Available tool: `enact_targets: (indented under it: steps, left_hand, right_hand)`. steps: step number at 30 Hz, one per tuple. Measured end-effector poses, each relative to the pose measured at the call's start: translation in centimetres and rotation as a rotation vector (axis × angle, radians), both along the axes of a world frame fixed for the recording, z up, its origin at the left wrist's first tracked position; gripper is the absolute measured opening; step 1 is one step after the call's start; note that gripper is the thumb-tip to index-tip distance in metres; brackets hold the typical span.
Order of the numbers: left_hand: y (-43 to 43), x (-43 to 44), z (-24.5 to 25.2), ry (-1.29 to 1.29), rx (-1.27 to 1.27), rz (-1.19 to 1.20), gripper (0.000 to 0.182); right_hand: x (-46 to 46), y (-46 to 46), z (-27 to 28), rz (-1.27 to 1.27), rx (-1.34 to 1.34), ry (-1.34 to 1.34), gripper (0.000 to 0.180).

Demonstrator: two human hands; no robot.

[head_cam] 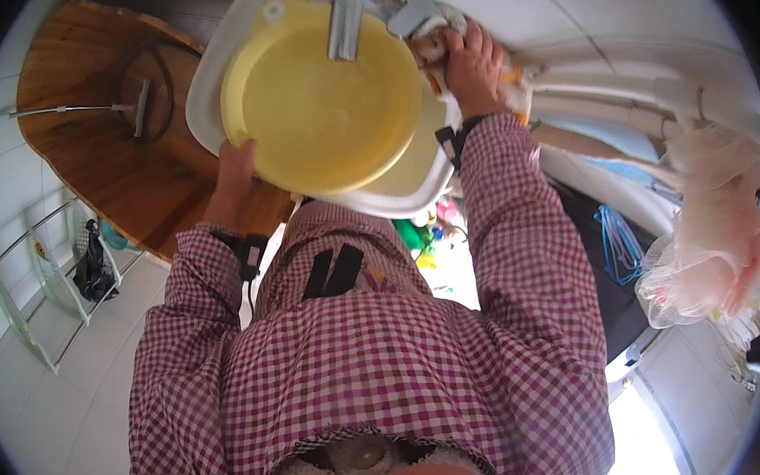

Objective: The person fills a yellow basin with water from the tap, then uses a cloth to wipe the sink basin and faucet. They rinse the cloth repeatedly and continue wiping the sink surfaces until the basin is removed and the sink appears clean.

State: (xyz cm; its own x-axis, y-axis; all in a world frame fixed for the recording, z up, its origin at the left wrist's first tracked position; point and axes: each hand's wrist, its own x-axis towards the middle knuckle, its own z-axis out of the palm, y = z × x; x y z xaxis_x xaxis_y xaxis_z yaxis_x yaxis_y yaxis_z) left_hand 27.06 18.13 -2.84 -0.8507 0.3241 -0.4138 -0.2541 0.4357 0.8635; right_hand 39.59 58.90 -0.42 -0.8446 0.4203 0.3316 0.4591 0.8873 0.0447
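A round yellow plastic basin (330, 106) sits in the white ceramic sink (204, 106), under the metal faucet (345, 27). It appears to have clear water in it. My left hand (235, 166) grips the basin's near-left rim, with its thumb over the edge and the other fingers hidden below. Behind the basin to the right, my right hand (474, 61) has its fingers curled over a bunched white-and-orange cloth (434, 64). That cloth lies by a grey faucet lever (411, 17) at the back of the sink; part of it is under the hand.
Left of the sink stands a large wooden tub (99, 68) with a squeegee-like tool (141, 108) in it. A metal wall rack (49, 278) holds a black bag (93, 268). On the right hang a white mesh bag (678, 281), blue hangers (620, 246) and pipes (599, 84).
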Motion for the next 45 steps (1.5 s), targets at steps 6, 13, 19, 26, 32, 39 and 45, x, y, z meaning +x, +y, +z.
enact_targets:
  steps: [6, 13, 19, 26, 32, 39, 45]
  left_hand:
    - [0.1, -0.6, 0.2, -0.138, 0.093, 0.053, 0.037]
    - [1.5, -0.7, 2.4, -0.258, -0.001, 0.144, 0.037]
    - [1.5, -1.9, 1.2, -0.168, 0.116, 0.105, 0.038]
    - [1.9, -1.1, -1.4, -0.133, 0.165, 0.035, 0.037]
    - [2.9, -0.9, -1.1, -0.21, 0.191, 0.051, 0.036]
    - [3.7, -1.1, 0.1, -0.235, 0.112, 0.049, 0.035]
    - [4.0, -1.4, 0.4, -0.251, 0.088, 0.081, 0.037]
  right_hand:
    - [9.7, -5.6, -0.2, -0.058, -0.325, -0.145, 0.036]
    - [8.1, -5.6, -0.1, -0.095, -0.334, -0.284, 0.043]
    - [5.6, -2.1, -1.2, -0.049, -0.262, -0.055, 0.043]
    - [14.7, -14.9, -2.2, -0.055, -0.326, -0.218, 0.033]
    - [10.6, -11.4, -2.7, -0.044, -0.212, -0.297, 0.035]
    - [3.7, -1.7, -2.2, -0.194, -0.176, -0.181, 0.038]
    - [2.1, -0.5, -1.9, -0.19, -0.219, -0.111, 0.049]
